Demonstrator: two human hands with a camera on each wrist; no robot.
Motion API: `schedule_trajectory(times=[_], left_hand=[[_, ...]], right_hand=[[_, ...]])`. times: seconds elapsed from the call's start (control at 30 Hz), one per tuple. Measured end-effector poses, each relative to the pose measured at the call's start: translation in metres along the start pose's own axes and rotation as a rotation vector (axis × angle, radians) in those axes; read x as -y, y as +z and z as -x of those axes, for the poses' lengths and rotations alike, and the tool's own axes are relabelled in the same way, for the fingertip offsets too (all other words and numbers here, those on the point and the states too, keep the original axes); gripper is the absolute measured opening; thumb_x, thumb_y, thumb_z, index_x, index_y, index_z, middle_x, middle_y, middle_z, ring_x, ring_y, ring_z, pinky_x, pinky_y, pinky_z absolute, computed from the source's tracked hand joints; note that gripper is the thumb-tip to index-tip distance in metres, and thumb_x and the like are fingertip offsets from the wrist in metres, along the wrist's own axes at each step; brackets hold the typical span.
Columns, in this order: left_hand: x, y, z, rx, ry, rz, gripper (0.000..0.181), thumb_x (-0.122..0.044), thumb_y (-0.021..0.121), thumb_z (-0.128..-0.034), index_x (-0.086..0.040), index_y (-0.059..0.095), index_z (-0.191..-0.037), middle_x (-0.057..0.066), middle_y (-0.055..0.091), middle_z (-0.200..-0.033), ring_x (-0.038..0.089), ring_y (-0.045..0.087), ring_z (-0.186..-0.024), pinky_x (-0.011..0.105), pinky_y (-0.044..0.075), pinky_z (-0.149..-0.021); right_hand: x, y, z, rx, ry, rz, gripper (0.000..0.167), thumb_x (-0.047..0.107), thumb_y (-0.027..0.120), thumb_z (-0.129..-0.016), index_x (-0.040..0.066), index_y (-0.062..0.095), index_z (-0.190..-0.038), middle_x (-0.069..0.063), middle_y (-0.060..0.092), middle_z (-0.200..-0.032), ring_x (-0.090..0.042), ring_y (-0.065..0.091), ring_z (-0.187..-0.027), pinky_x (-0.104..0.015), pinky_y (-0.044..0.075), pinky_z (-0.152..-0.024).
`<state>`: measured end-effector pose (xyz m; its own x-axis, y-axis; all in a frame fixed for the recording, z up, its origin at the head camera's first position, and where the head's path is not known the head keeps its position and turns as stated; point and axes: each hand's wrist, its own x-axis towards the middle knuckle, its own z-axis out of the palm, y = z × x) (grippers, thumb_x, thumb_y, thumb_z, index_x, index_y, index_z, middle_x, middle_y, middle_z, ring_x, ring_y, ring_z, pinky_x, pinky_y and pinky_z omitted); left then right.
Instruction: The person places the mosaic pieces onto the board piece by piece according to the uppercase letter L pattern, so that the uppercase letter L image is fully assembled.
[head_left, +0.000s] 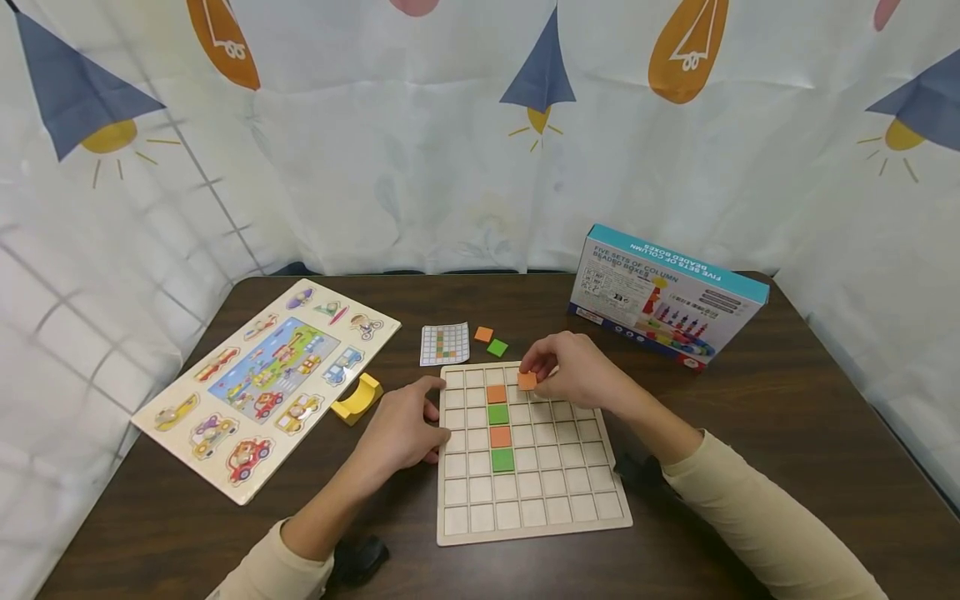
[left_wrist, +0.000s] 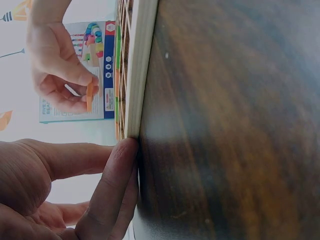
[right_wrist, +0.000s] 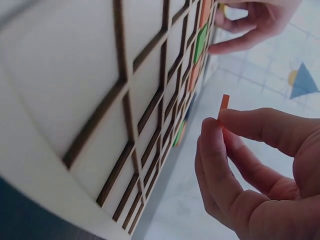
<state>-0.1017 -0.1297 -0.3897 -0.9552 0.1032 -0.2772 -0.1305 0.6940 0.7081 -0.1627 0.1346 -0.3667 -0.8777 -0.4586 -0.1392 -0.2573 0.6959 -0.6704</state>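
Note:
A wooden grid board [head_left: 534, 510] lies on the table, with orange and green square tiles standing in one column of its cells. Over its far part my right hand [head_left: 576, 367] pinches an orange square tile [head_left: 527, 381] between thumb and fingers. The right wrist view shows that tile [right_wrist: 224, 102] edge-on, held off the board. My left hand [head_left: 397, 427] rests at the board's left side, and its fingertips touch the edge [left_wrist: 136, 95]. Behind the board lie a small pattern card [head_left: 445, 344], a loose orange tile [head_left: 483, 334] and a loose green tile [head_left: 497, 347].
On the left lies a wooden picture puzzle [head_left: 352, 332], with a yellow curved block [head_left: 358, 400] by its edge. A toy box [head_left: 667, 296] stands at the back right. The dark table [head_left: 787, 433] ends at a printed curtain [head_left: 420, 183].

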Motion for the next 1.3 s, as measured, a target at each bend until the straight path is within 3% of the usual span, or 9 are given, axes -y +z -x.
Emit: schedule_trajectory(times=[0.57,1.3], left_hand=[[0.0,0.0,-0.001,0.0,0.005,-0.015,0.069,-0.001,0.081,-0.0822,-0.004,0.054,-0.146,0.011,0.061,-0.093,0.015,0.066,-0.05,0.028,0.059,-0.047],[0.0,0.0,0.0,-0.003,0.008,-0.02,0.07,-0.001,0.081,-0.0816,-0.004,0.054,-0.146,0.011,0.061,-0.093,0.015,0.066,-0.049,0.028,0.058,-0.047]], right_hand=[[0.018,0.019,0.026,0.066,-0.004,-0.054,0.022,0.0,0.082,-0.082,0.011,0.076,-0.1,-0.001,0.068,-0.09,-0.015,0.061,-0.081,-0.027,0.058,-0.073],[0.033,0.035,0.043,0.161,-0.045,-0.009,0.024,0.002,0.085,-0.08,0.013,0.073,-0.098,0.003,0.066,-0.086,-0.014,0.06,-0.08,-0.024,0.056,-0.071]])
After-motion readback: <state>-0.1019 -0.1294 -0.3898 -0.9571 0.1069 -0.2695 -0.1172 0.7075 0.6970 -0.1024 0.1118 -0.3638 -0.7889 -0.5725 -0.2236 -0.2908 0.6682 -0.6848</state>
